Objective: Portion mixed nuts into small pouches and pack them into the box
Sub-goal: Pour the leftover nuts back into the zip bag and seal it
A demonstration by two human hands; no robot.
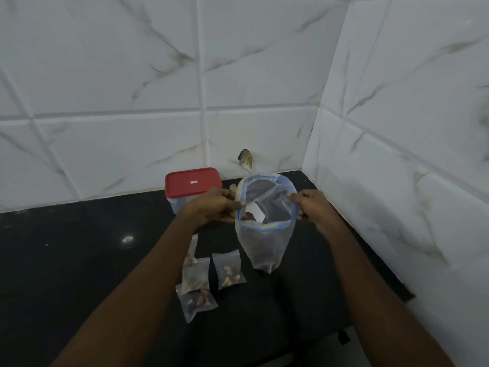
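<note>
A clear zip bag with a blue and yellow zip rim hangs upright, its mouth stretched round; the left hand and right hand pinch opposite sides of the rim. 3 small clear pouches lie flat on the black counter just left of the bag: a pale-nut pouch, a dark-nut pouch and, overlapping it, a front pouch. The clear box, its red lid on, stands behind them.

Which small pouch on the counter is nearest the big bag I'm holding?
The pouch with pale cashews, rightmost of the group, just left of the big bag. The other pouches lie farther left and hold darker nuts.
</note>
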